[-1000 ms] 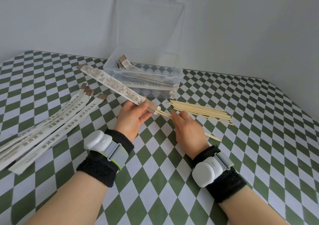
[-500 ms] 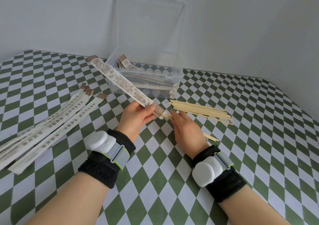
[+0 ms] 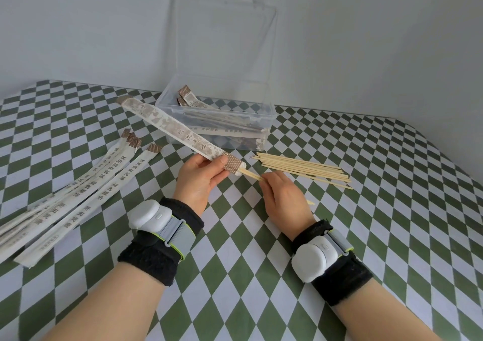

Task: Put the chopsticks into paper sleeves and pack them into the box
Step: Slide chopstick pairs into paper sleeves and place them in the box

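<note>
Before the box (image 3: pixel 222 112), left hand (image 3: pixel 201 181) grips a Chinese-printed sleeve (image 3: pixel 177 129), right hand (image 3: pixel 285 199) pinches chopsticks (image 3: pixel 252 176) poking from it.

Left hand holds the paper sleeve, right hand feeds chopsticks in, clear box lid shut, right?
No: the head view shows the clear box with its lid standing open. The left hand holds the paper sleeve; the right hand feeds chopsticks in.

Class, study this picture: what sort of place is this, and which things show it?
Probably a makeshift packing station against a plain wall; home or workshop, unclear. Signs: the checked tablecloth, the clear plastic box with lid open, and paper sleeves and loose chopsticks laid out beside it.
</note>
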`<act>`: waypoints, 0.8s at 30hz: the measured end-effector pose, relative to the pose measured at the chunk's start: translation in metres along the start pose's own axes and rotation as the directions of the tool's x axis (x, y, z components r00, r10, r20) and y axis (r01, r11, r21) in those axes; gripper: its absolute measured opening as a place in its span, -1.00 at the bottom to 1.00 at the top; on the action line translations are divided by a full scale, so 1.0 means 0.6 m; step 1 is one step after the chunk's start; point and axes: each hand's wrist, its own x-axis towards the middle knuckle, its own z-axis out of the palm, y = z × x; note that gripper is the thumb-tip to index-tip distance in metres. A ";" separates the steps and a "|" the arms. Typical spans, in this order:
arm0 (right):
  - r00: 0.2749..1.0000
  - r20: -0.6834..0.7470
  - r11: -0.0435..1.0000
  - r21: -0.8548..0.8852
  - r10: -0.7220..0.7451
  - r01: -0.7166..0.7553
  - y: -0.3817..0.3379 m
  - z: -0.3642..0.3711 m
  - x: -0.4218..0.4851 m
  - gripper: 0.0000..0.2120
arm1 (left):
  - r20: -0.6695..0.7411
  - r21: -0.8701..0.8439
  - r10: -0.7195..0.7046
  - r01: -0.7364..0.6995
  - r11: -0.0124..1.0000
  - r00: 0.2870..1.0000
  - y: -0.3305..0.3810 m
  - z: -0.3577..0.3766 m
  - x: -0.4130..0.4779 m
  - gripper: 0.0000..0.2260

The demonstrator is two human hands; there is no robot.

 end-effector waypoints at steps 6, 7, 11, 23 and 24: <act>0.999 0.015 0.994 0.106 -0.042 0.040 -0.005 0.001 0.000 -0.71 | 0.016 0.005 0.021 -0.021 1.000 1.000 -0.001 0.003 -0.003 -0.83; 1.000 -0.018 0.995 0.094 -0.014 0.015 -0.002 0.001 -0.001 -0.69 | -0.003 -0.010 0.033 -0.033 0.999 0.999 0.000 0.001 -0.002 -0.83; 0.996 -0.048 0.997 0.007 0.077 -0.077 0.008 0.003 0.001 -0.74 | -0.075 -0.131 0.022 -0.032 0.991 0.997 0.007 -0.003 0.000 -0.90; 1.000 0.011 0.988 0.151 0.012 -0.013 -0.004 -0.002 0.001 -0.73 | -0.011 -0.071 0.009 -0.009 0.997 1.000 0.004 0.004 -0.003 -0.83; 0.999 -0.006 0.988 0.151 0.043 -0.042 -0.003 -0.001 0.001 -0.74 | -0.027 -0.079 0.017 -0.019 0.997 0.999 0.006 0.003 -0.003 -0.84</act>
